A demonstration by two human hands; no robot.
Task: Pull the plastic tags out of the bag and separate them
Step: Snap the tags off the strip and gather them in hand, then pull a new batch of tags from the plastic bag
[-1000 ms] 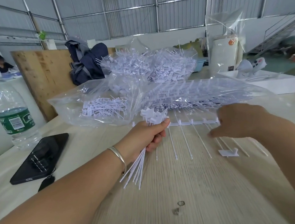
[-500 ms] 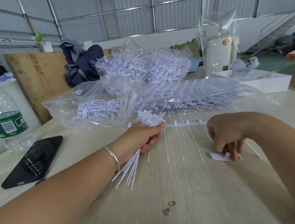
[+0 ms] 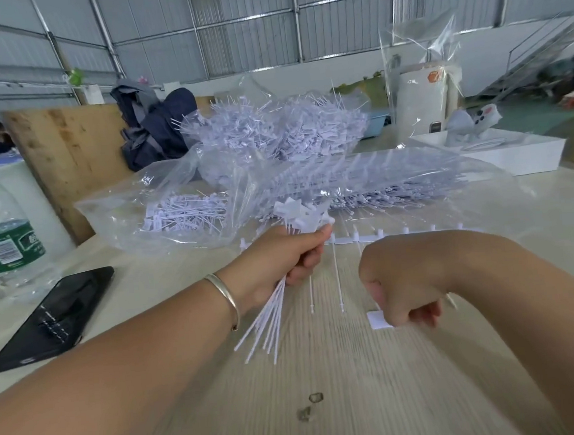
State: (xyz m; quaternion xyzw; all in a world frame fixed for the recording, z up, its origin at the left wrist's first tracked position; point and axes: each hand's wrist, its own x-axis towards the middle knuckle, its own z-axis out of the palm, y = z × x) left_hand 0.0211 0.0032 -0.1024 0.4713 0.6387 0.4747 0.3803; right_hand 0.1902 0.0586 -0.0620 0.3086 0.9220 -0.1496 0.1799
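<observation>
You are sitting at a pale wooden table (image 3: 325, 368), looking down at both of your hands. Your left hand (image 3: 275, 259) is gripping a bundle of loose tags (image 3: 269, 318), thin white plastic stems with flat heads fanning out above your fist. Your right hand (image 3: 400, 284) is curling into a fist just beside it, apparently pinching one tag (image 3: 378, 320) whose flat white head is peeking out below your fingers. Between your hands a strip of tags (image 3: 356, 237) is lying on the table, with a few stems hanging from its white bar. Just behind it, the clear bag (image 3: 180, 191) is resting on the table, holding many more strips. A phone (image 3: 53, 318) and a water bottle (image 3: 2, 236) are sitting to your left.

The tags are likely very light, springy and slippery, and the stems look easy to bend. You would probably do best gripping each stem close to the bar, where it snaps off, rather than at its thin tip.
</observation>
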